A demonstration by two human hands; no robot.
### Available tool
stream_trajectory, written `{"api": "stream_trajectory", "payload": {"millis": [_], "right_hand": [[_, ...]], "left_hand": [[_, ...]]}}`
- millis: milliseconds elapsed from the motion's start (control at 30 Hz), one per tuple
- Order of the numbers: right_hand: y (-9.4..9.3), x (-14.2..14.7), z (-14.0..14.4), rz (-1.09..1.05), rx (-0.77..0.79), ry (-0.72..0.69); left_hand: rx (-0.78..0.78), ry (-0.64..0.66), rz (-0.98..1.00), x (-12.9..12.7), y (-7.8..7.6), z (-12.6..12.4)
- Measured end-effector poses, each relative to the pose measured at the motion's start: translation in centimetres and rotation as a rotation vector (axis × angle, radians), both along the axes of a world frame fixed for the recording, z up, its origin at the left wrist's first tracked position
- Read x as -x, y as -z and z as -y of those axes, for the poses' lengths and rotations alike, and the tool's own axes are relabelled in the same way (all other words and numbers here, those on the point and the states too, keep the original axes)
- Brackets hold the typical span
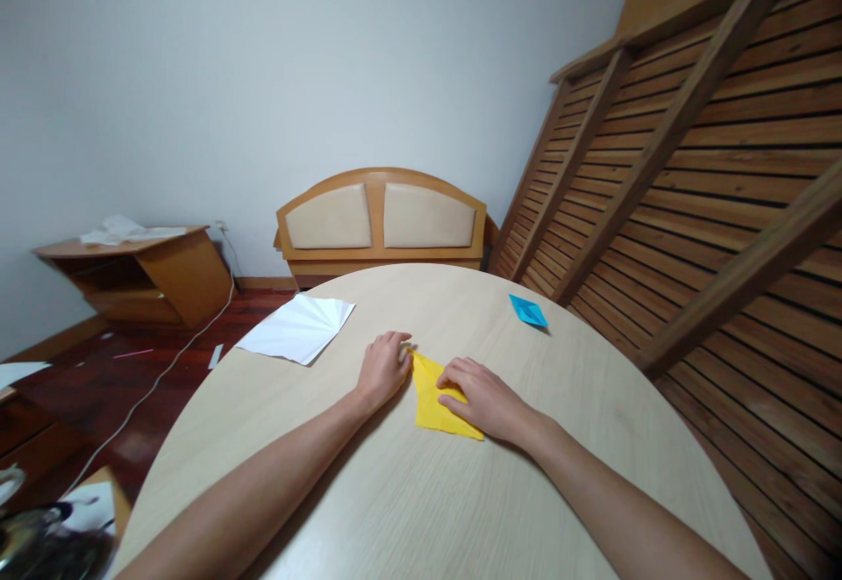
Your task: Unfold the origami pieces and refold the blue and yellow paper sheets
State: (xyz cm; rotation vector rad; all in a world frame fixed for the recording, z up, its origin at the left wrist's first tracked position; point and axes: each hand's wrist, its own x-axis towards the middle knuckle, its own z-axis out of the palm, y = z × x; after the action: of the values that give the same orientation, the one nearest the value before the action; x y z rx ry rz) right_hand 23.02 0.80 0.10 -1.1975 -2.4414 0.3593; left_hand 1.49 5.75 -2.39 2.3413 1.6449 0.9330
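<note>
A folded sheet of yellow paper (431, 400) lies on the round wooden table (395, 501), with a narrow point at its upper left and a wider lower edge. At that point is my left hand (383, 369), its fingers bent and closed on the paper's tip; the exact contact is partly hidden. My right hand (483, 396) rests over the right side of the sheet, covering part of it. Its thumb and forefinger are apart, lying against the paper, and crease lines show beside them.
A creased white sheet (299, 327) lies at the table's left edge. Toward the far right edge sits a folded blue paper piece (528, 311). Beyond stand a headboard (378, 255), a low cabinet (177, 273) and leaning wooden slats (658, 185). A white cable (177, 356) crosses the floor.
</note>
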Motion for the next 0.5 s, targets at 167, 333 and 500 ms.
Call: {"api": "stream_trajectory", "payload": {"millis": [167,333,500], "right_hand": [[0.5,-0.6,-0.8,0.04,-0.054,0.019],[0.7,-0.8,-1.3,0.079,-0.081,0.07],[0.3,-0.3,-0.8,0.147,-0.101,0.091]], "left_hand": [[-0.021,0.416,-0.066,-0.9,-1.1,1.8],[0.144,0.582,-0.238,-1.5,-1.3,2.8],[0.194,0.463,-0.286,-1.3,-0.4,2.2]]}}
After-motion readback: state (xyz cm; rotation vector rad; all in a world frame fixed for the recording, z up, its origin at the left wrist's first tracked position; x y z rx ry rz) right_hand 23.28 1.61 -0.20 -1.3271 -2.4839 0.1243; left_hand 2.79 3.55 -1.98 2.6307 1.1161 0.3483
